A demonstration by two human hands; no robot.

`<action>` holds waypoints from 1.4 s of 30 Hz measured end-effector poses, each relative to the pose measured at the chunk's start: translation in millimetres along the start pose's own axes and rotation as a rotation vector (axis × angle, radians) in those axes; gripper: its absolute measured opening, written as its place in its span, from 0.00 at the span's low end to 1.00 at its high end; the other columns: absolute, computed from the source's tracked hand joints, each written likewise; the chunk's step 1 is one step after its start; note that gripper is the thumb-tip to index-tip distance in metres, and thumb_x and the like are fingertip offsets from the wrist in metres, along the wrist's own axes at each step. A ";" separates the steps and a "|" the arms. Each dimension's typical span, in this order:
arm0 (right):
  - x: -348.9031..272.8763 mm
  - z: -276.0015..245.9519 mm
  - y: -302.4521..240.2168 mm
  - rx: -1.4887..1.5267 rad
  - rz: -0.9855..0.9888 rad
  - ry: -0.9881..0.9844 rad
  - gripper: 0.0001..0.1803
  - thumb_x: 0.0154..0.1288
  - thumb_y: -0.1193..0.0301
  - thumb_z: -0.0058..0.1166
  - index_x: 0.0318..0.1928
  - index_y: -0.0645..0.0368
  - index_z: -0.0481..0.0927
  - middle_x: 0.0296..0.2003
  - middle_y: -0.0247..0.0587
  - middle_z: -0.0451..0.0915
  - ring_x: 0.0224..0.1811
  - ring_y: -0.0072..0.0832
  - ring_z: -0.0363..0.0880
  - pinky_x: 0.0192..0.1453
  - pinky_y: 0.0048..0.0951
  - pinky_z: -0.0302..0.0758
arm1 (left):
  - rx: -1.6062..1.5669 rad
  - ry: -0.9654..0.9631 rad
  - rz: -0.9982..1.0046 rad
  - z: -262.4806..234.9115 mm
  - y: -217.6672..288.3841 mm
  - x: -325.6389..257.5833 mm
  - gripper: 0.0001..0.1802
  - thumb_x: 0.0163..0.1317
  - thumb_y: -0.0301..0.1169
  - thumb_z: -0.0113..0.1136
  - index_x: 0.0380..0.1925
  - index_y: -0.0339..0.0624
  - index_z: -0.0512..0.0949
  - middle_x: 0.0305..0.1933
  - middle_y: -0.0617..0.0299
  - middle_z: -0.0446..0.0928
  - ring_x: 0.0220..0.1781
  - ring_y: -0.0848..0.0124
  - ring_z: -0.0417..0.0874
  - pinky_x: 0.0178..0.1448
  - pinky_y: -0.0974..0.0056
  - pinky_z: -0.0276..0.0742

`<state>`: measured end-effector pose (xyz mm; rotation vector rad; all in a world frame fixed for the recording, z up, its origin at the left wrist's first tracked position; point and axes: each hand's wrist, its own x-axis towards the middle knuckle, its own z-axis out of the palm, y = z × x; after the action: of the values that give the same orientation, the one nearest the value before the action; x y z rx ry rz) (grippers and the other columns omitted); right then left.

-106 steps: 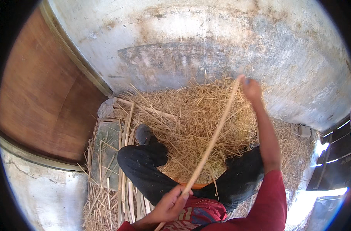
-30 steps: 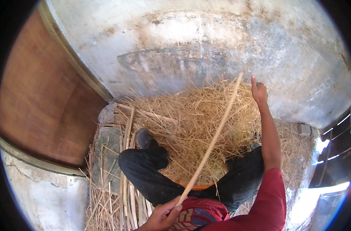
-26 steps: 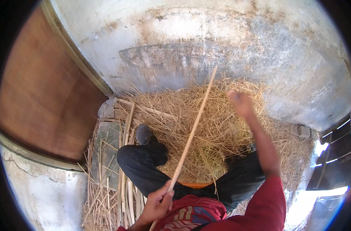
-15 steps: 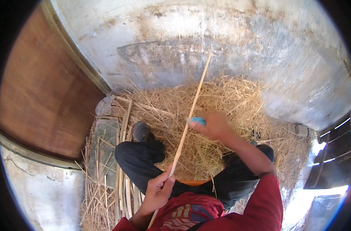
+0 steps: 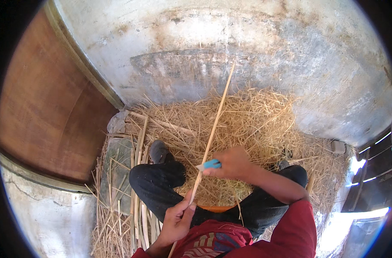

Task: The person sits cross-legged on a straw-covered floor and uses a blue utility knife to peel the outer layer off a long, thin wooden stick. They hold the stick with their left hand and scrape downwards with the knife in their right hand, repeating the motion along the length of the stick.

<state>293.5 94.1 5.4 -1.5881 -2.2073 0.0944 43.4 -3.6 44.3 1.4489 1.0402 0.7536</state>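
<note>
My left hand [image 5: 178, 221] is closed around the lower part of a long pale bamboo strip [image 5: 219, 107]. The strip slants up and to the right, its far tip in front of the wall, while its near end passes under my left hand toward my lap. In my right hand [image 5: 231, 163] is a knife [image 5: 211, 164] with a blue handle, gripped by the fingers. Its short light blade lies against the strip, a little above my left hand. Most of the handle is hidden in the fist.
Straw-like shavings [image 5: 260, 116] cover the floor between and beyond my bent legs [image 5: 155, 180]. Several longer strips [image 5: 138, 210] lie to my left beside a grey slab [image 5: 116, 172]. A stained wall [image 5: 196, 38] rises ahead, and a brown door panel [image 5: 54, 99] stands at the left.
My right hand has drawn the knife down along the bamboo strip, nearer to my left hand. The left hand keeps its hold with hardly any shift.
</note>
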 end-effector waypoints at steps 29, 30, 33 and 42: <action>25.2 -31.7 102.8 0.308 0.736 -0.033 0.46 0.57 0.26 0.34 0.29 0.60 0.83 0.16 0.40 0.74 0.20 0.32 0.76 0.27 0.39 0.73 | -0.456 -0.026 -0.336 -13.8 -27.8 -34.7 0.24 0.70 0.27 0.48 0.66 0.41 0.62 0.19 0.76 0.62 0.19 0.87 0.59 0.26 0.77 0.57; 19.6 -29.8 56.2 0.221 0.607 -0.182 0.45 0.55 0.26 0.38 0.32 0.58 0.84 0.18 0.45 0.77 0.23 0.37 0.79 0.29 0.41 0.75 | -0.596 -0.032 -0.286 -13.5 -27.6 -26.3 0.24 0.71 0.27 0.46 0.67 0.42 0.61 0.17 0.75 0.61 0.16 0.85 0.58 0.25 0.76 0.57; -14.5 -7.7 -8.5 0.182 -0.058 -0.177 0.36 0.56 0.33 0.47 0.33 0.56 0.85 0.13 0.45 0.74 0.15 0.40 0.76 0.24 0.40 0.73 | -0.701 -0.151 -0.259 -9.3 -13.0 -5.6 0.25 0.71 0.27 0.46 0.67 0.43 0.61 0.16 0.73 0.58 0.15 0.82 0.56 0.24 0.75 0.57; -8.4 3.4 -3.6 0.163 0.043 -0.072 0.34 0.55 0.35 0.49 0.22 0.56 0.80 0.12 0.44 0.73 0.17 0.43 0.77 0.23 0.41 0.73 | -0.825 -0.071 -0.342 0.4 -4.3 -6.4 0.24 0.71 0.26 0.46 0.67 0.43 0.61 0.16 0.73 0.56 0.16 0.83 0.56 0.25 0.74 0.55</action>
<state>291.3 85.8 0.9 -1.5647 -2.1588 0.3402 40.4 -9.7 40.6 0.5679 0.7516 0.7454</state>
